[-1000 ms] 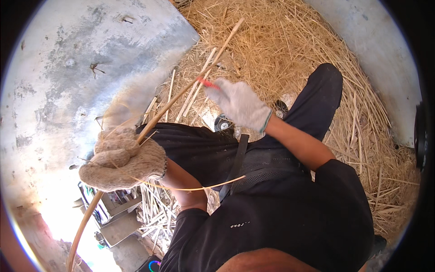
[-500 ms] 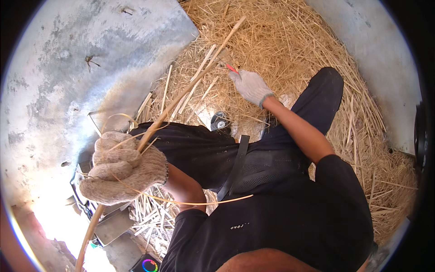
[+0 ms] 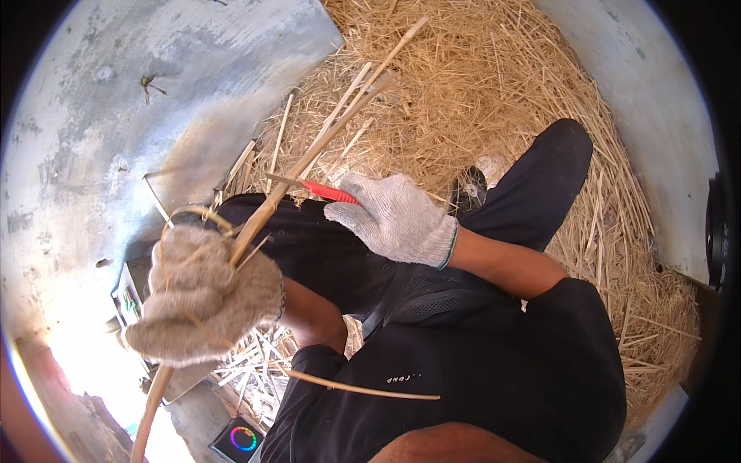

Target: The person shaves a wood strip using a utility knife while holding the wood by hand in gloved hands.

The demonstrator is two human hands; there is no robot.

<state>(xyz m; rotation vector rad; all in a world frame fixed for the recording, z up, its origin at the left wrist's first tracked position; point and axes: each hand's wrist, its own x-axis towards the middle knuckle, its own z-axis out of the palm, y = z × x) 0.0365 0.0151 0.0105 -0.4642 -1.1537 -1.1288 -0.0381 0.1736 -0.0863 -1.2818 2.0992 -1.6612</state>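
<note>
My left hand (image 3: 204,297), in a knitted work glove, is closed around a long bamboo strip (image 3: 297,166). The strip slants from the lower left up to the straw at the top, and appears split towards its far end. A thin curled sliver (image 3: 197,212) loops over the gloved fingers. In my gloved right hand (image 3: 397,216) is a red-handled knife (image 3: 330,192). Its thin blade lies across the strip, just beyond my left hand; whether it touches cannot be told. A loose thin strip (image 3: 363,386) extends over my black shirt.
Straw-like shavings (image 3: 471,85) cover the floor ahead and to the right. Pale walls (image 3: 177,92) stand on both sides. My dark-trousered legs (image 3: 540,177) are bent in front. A black device with a coloured ring (image 3: 241,440) sits at the lower left.
My right hand has drawn the knife back along the strip, from near its far end towards my left hand. The far end of the strip now looks parted. My left hand has shifted slightly.
</note>
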